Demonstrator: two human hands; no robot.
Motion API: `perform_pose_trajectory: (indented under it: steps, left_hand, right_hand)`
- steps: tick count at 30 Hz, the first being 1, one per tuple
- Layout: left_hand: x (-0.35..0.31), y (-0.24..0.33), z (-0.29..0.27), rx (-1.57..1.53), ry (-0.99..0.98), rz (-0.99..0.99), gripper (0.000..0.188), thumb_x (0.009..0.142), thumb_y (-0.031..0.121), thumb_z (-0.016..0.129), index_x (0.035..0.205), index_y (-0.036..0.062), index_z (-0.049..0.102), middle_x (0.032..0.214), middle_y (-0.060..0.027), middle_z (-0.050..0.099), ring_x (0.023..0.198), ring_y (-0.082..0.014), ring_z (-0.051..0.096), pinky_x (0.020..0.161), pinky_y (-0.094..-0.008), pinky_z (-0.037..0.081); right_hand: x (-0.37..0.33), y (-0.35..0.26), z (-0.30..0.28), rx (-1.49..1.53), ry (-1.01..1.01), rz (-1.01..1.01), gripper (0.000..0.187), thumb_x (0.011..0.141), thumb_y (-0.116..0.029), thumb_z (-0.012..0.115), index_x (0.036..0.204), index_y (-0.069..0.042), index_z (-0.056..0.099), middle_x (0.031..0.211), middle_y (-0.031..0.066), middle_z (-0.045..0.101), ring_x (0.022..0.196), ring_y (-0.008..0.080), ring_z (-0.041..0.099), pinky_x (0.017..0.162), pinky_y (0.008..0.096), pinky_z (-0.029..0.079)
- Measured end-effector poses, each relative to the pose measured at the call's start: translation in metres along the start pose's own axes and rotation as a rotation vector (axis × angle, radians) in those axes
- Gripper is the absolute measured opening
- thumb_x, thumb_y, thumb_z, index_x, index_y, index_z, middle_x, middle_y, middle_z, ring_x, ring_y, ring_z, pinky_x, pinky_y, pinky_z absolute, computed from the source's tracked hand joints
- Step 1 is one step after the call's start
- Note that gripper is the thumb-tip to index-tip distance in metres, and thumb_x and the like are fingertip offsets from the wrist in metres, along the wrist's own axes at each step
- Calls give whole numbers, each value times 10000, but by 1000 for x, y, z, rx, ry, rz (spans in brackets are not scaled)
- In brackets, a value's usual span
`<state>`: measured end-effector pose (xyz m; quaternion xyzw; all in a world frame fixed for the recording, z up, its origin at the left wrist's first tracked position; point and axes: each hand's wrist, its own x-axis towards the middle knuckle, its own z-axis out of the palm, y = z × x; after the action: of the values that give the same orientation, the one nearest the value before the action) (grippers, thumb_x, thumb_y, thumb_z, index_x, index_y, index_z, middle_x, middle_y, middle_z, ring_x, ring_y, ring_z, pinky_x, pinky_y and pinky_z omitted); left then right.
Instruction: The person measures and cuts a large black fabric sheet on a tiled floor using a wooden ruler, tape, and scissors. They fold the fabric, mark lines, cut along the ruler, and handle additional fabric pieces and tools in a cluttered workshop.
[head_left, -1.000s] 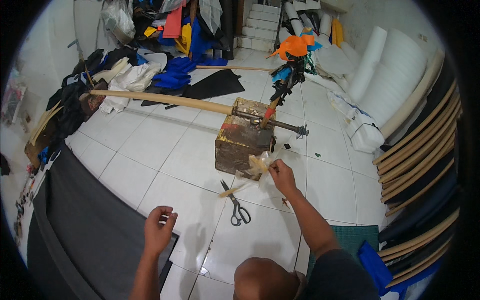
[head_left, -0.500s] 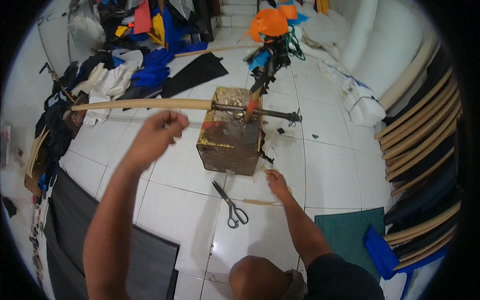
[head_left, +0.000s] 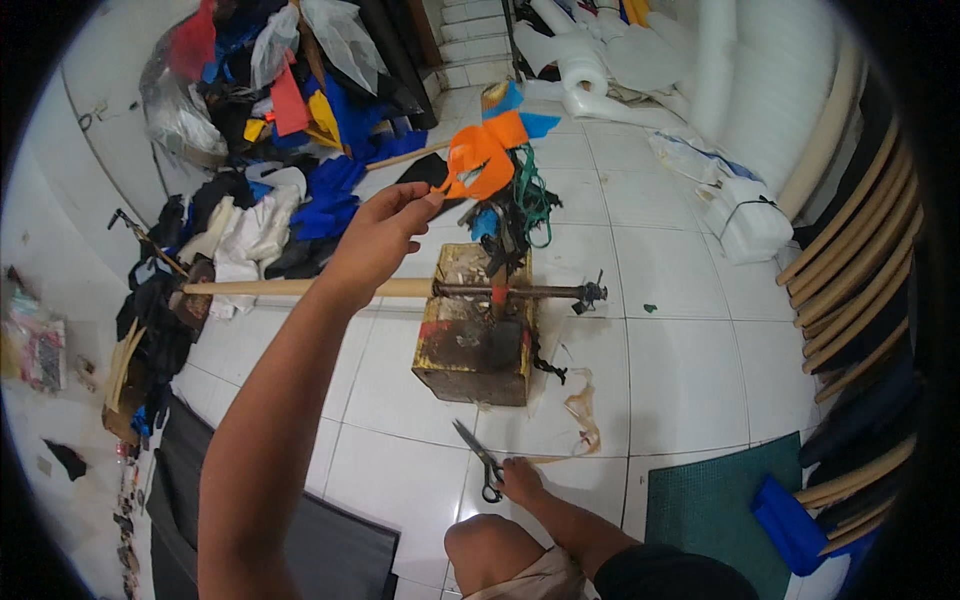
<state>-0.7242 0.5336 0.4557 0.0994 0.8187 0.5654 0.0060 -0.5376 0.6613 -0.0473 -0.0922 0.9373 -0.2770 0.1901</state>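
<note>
Above the far side of the worn box [head_left: 470,365], the left hand [head_left: 385,232] has thumb and fingertips together, apparently clamped on a thin tail at the left of the orange material [head_left: 480,168]. That piece lies over dark strips [head_left: 518,218] and green cord [head_left: 535,203], all beyond the box. Such a light pinch seems right for one limp piece; a slow draw away from the bundle, with the other strips watched for snags, would handle it best

On the near side of the box, the right hand [head_left: 522,482] is at the handles of the scissors [head_left: 478,452], which lie on the tiles with their tips toward the box. I cannot tell whether its fingers have gone through the loops or only touch them. A secure grip on both loops, with the points kept away from the knee [head_left: 485,545], would be the sound way to lift them. To the right of the box's near corner lies a tan strip [head_left: 583,415]; its tail runs close to the right hand, so it should be kept clear of the blades
</note>
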Motion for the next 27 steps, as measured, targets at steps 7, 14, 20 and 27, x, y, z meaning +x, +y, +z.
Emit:
perform_pose_trajectory:
  steps: [7, 14, 20, 27]
  left_hand:
    - [42, 18, 3, 34, 52, -128, 513, 897, 489, 525, 1202, 78, 557, 1050, -54, 571, 959, -178, 524, 855, -325, 406]
    - [40, 32, 12, 43, -46, -79, 399, 886, 374, 606, 1139, 70, 557, 1044, -45, 584, 906, -149, 531, 848, -313, 404]
    - [42, 40, 4, -44, -8, -107, 199, 849, 235, 656, 970, 114, 554, 905, -7, 578, 835, -126, 541, 811, -296, 407]
    - [52, 28, -17, -45, -124, -89, 197, 817, 194, 684, 944, 109, 560, 915, -19, 577, 850, -133, 545, 820, -304, 428]
  right_hand:
    - [-4, -24, 16, -230, 213, -119, 238, 877, -212, 534, 1025, -36, 598, 989, 163, 592, 929, 339, 619, 708, 459, 525]
    - [-26, -9, 38, -223, 199, -208, 213, 887, -187, 503, 971, -27, 617, 933, 146, 585, 871, 311, 602, 731, 464, 501]
    - [-26, -8, 49, -234, 198, -316, 220, 874, -190, 519, 963, -17, 623, 923, 150, 598, 863, 306, 608, 697, 453, 511]
    - [-16, -11, 55, -143, 51, -154, 273, 880, -214, 497, 966, 18, 614, 922, 202, 622, 863, 356, 637, 715, 477, 527]
